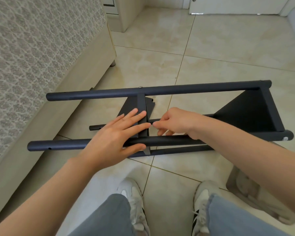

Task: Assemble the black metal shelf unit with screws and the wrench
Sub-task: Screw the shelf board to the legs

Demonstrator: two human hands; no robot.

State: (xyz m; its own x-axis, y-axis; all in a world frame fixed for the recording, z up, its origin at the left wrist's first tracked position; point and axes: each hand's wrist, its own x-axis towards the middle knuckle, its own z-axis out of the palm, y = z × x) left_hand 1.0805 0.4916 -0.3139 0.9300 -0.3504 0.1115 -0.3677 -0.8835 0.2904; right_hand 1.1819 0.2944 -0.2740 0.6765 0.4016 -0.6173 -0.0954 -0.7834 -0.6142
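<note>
Head view: the black shelf unit [160, 90] lies on its side on the floor [211, 48] at centre. Your left hand [116, 135] rests flat, fingers straight, on its middle shelf [141, 103]. At 3 o'clock of it your right hand [174, 121] curls its fingers; whether they pinch anything, you cannot tell.

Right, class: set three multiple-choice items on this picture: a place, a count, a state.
1. Where does the shelf unit lie? A on a bed; B on the tiled floor; C on a table.
2. How many white shoes show? A two; B one; C four.
3. How is the left hand? A in a fist; B gripping a wrench; C fingers straight, resting on the shelf unit.
Answers: 1 B, tiles show under it; 2 A, a pair shows; 3 C, straight fingers lie across the metal.
</note>
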